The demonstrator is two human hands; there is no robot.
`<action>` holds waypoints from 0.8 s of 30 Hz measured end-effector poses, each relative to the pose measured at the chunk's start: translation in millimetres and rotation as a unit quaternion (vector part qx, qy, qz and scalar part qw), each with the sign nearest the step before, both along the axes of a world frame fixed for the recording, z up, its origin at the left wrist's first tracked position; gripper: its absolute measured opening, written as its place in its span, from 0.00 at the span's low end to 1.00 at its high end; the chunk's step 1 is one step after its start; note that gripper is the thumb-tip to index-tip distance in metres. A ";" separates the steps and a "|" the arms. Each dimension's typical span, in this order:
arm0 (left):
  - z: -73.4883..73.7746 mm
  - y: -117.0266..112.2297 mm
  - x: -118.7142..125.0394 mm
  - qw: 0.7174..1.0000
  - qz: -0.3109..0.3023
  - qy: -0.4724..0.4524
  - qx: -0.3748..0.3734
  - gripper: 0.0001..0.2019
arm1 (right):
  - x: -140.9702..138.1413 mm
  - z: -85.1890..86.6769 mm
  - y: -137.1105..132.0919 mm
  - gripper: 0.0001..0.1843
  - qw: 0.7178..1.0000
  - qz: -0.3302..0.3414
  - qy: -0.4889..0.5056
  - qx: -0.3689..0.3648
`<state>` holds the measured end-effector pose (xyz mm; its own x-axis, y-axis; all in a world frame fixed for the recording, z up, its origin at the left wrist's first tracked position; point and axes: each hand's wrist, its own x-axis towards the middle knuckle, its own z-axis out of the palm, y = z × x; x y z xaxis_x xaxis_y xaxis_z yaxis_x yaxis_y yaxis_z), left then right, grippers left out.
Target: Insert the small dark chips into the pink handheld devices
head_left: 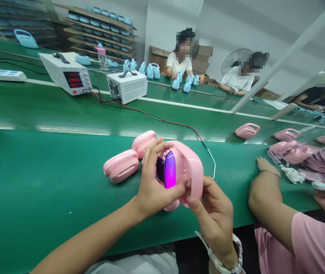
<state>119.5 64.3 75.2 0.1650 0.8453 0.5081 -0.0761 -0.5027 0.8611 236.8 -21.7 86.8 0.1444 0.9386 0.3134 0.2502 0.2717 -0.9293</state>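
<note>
A pink, glossy handled device (197,171), which looks like a small portable speaker, is held up over the green table. Its curved front strip glows violet to magenta, with a dark panel beside it. My left hand (155,186) is closed around its lit side, thumb along the lower edge. My right hand (215,213) pinches the handle side, some of its fingers hidden behind. A white-ended cable (214,163) runs down behind the device near my right hand; its end is hidden. Two more pink devices, one nearer (121,166) and one farther (143,144), lie left of my hands.
Two white power supply boxes (65,74) (128,86) stand ahead on the bench, one with red digits. On the right, a co-worker's arm (266,190) rests near a pile of pink parts (299,152). Across the bench, people handle blue devices (187,84). Racks of blue parts (102,28) stand behind.
</note>
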 end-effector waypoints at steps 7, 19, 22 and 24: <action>7.1 -4.0 -10.1 1.000 -0.003 -0.016 -0.005 0.28 | -7.0 3.1 -1.2 0.07 0.998 -0.010 -0.047 0.041; 16.0 4.0 0.3 1.000 -0.019 -0.015 0.006 0.27 | 2.6 14.8 6.9 0.06 0.994 -0.018 -0.070 0.082; 15.3 19.5 17.5 0.999 -0.039 -0.012 -0.023 0.28 | 14.4 18.4 16.4 0.08 0.994 -0.030 -0.071 0.077; 18.5 35.2 36.3 0.998 -0.052 -0.001 -0.040 0.28 | 28.5 19.9 31.9 0.11 0.997 -0.039 -0.042 0.056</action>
